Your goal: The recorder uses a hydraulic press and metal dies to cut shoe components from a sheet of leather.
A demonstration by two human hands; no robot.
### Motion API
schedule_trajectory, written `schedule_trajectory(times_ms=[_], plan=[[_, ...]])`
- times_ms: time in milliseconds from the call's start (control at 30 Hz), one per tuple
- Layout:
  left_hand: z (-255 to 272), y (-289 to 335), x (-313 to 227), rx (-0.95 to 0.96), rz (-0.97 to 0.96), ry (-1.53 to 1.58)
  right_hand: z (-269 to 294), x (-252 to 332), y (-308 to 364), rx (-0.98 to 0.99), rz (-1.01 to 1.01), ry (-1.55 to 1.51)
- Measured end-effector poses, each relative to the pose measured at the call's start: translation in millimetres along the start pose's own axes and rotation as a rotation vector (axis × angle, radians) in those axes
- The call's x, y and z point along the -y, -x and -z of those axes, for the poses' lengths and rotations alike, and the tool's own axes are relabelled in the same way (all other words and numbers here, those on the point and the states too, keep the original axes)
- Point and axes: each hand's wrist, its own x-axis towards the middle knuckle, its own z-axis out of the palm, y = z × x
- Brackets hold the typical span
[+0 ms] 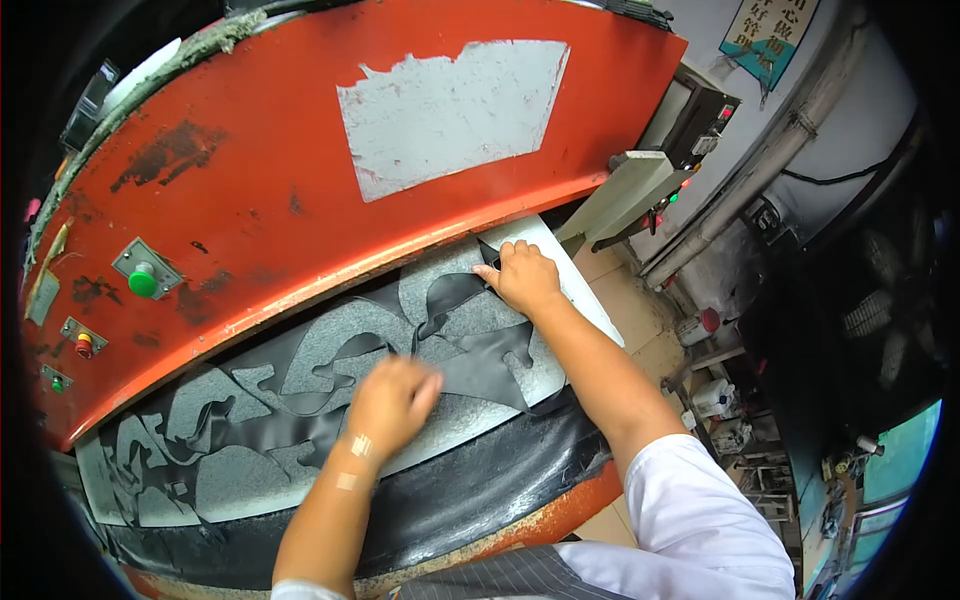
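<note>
A thin black sheet [485,368] with large curved cut-outs lies in crumpled strips along a speckled grey-white cutting board [250,485]. It looks like leather or a similar soft material. At the board's right end, my right hand [527,278] is closed on the sheet's far edge, thumb pointing left. My left hand [392,398] hovers over or rests on the middle of the sheet; motion smears its fingers, so contact cannot be made out. Two small tan plasters [352,465] are on my left wrist.
Just beyond the board hangs a red-orange machine beam [260,180] with a green push button [143,279] and a red knob [84,346] at left. A control box [700,120] stands at the far right. Black sheeting [480,480] covers the near edge. A fan [880,290] stands right.
</note>
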Motion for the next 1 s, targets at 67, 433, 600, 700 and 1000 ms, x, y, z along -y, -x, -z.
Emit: schedule_trajectory(times_ms=[67,433,600,700,1000], plan=[[-31.2,-53.0,21.1,-0.112,0.001,-0.029,6.9,-0.3,-4.0,0.033,0.043,-0.004],[-65.5,-58.4,48.2,-0.223,0.102,-0.171,55.6,-63.0,-10.1,-0.134,0.099,-0.730],[-72.7,-62.5,31.5,-0.220,0.265,0.035,33.9,4.3,-0.4,0.105,0.659,-0.587],[-74.6,-62.1,31.2,-0.232,0.273,0.045,21.9,5.0,-0.2,0.154,0.662,-0.589],[-74.6,-65.6,37.1,-0.287,0.182,-0.017,16.9,-13.3,13.3,0.090,0.405,-0.746]])
